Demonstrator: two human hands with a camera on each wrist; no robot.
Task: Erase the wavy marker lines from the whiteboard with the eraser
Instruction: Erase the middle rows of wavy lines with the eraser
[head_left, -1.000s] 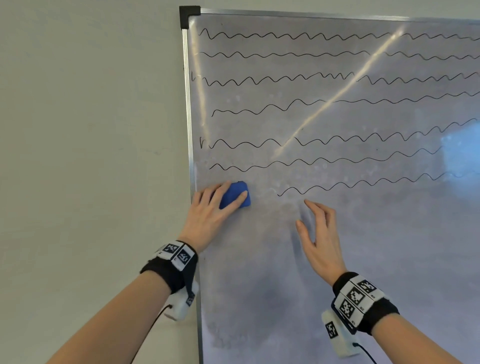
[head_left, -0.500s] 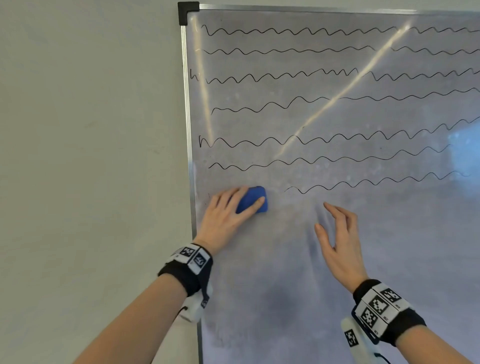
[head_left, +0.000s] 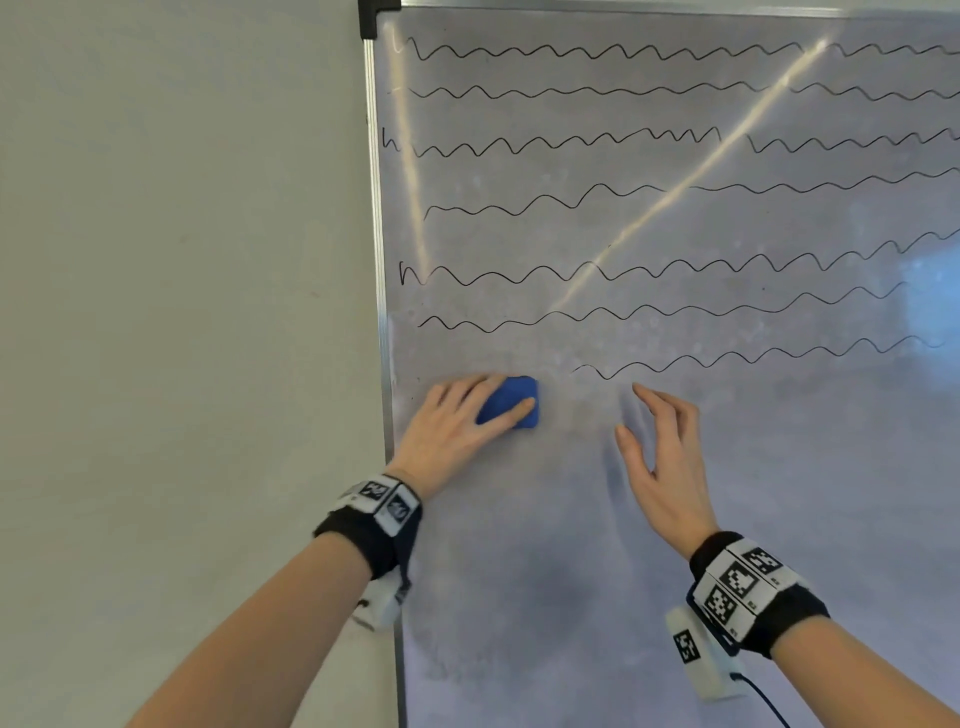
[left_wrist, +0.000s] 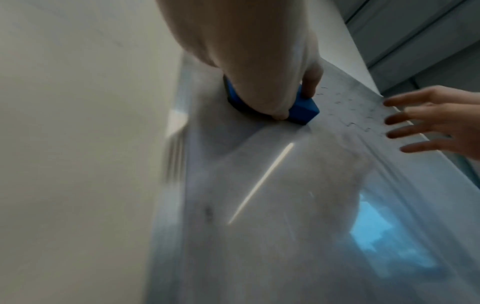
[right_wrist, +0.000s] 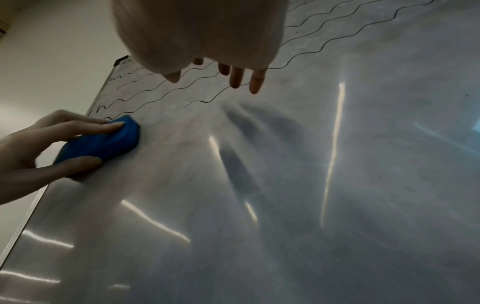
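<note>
A whiteboard (head_left: 675, 519) hangs on the wall, with several black wavy lines (head_left: 623, 306) across its upper part. My left hand (head_left: 457, 426) grips a blue eraser (head_left: 511, 400) and presses it flat on the board near the left frame, just left of where the lowest wavy line (head_left: 727, 358) begins. In the right wrist view the eraser (right_wrist: 103, 144) sits between thumb and fingers. My right hand (head_left: 660, 447) hovers spread just below that line's left end, holding nothing; whether its fingertips touch the board is unclear.
The board's metal frame (head_left: 382, 260) runs down the left side, with a black corner cap (head_left: 376, 15) at the top. Bare off-white wall (head_left: 182, 312) lies to the left. The lower board shows grey smears and light reflections.
My left hand has slid the eraser rightward along the board, and the left stretch of the lowest wavy line is gone. My right hand has shifted right with it.
</note>
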